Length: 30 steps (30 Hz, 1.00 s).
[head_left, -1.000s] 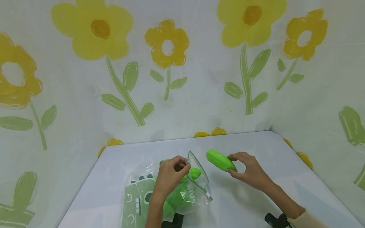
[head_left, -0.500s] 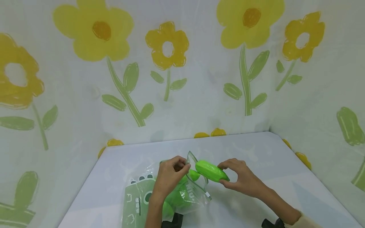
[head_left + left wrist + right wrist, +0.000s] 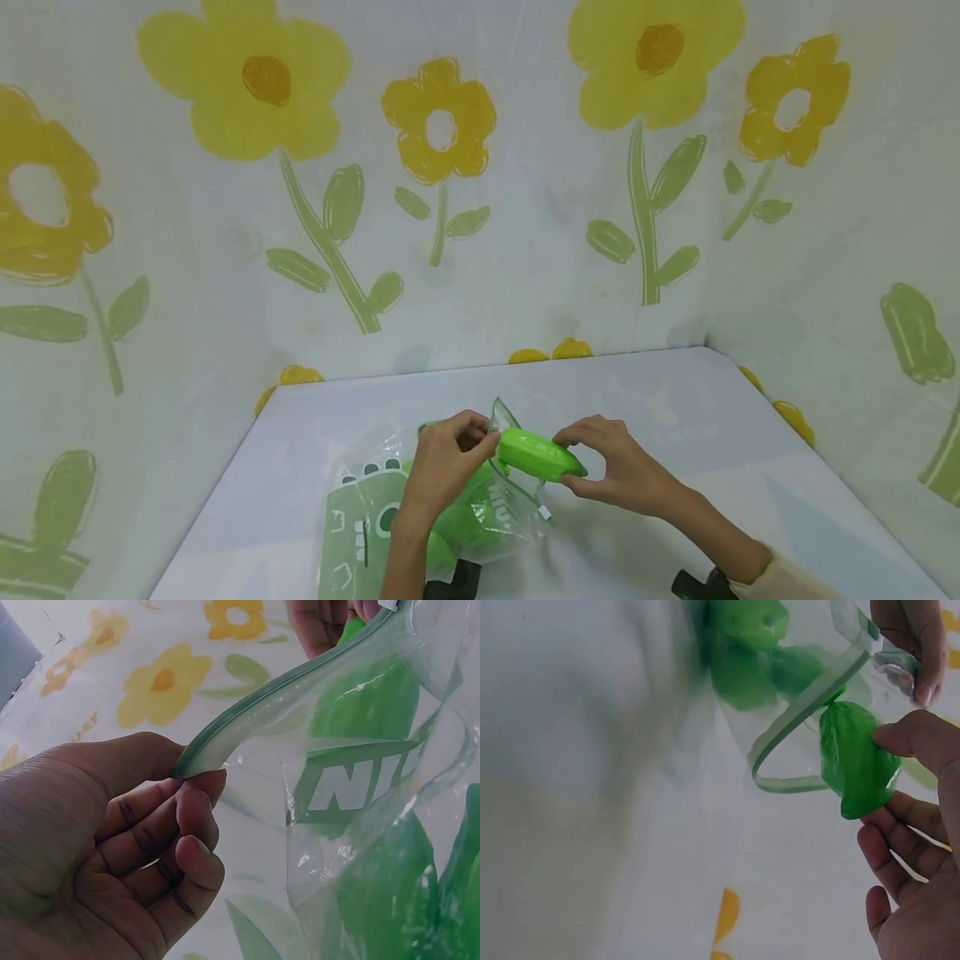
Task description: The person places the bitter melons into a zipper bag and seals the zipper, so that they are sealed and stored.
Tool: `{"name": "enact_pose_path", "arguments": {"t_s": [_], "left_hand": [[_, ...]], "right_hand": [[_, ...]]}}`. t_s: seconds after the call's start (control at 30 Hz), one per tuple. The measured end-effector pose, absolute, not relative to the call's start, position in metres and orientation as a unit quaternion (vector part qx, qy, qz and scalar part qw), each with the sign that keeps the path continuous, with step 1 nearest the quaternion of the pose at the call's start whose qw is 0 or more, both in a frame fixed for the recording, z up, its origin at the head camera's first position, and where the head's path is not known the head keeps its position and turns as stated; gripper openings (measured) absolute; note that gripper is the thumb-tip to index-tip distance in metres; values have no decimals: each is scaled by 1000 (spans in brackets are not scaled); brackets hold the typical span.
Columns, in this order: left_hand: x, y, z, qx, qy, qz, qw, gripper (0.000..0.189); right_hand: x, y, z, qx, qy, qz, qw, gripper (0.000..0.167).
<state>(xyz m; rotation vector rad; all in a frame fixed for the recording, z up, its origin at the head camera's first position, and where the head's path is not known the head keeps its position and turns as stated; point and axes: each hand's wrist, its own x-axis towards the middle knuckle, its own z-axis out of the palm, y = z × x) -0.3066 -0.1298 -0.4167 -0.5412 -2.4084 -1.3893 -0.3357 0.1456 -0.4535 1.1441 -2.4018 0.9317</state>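
A clear zip bag with a green cartoon face lies on the white table. My left hand pinches the bag's green zip edge between thumb and forefinger, holding the mouth apart. With thumb and fingertips, my right hand grips one end of a bright green, ridged, elongated toy fruit or vegetable. Its far end is at the bag's mouth, overlapping the zip edge in the head view. Several green pieces show through the plastic inside the bag. A white zip slider hangs at the near corner.
The white table stretches to both sides of the bag. Behind it and at the sides hangs a pale cloth printed with yellow flowers. A black wrist camera mount sits by the left forearm, another by the right.
My right hand has moved left and down, bringing the green piece from beside the bag to its mouth. My left hand keeps its pinch on the edge with little movement.
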Motion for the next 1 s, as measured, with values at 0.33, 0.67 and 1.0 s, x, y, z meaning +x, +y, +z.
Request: {"name": "enact_pose_path", "arguments": {"t_s": [0.33, 0.67, 1.0], "left_hand": [[-306, -131, -416, -182, -838, -492, 150, 9], [-307, -130, -416, -190, -836, -493, 149, 6], [-307, -130, -416, -197, -835, -491, 154, 9]], "right_hand": [[-340, 126, -456, 427, -833, 319, 147, 43], [-347, 103, -460, 439, -828, 315, 151, 41], [-349, 84, -463, 433, -834, 320, 122, 39]]}}
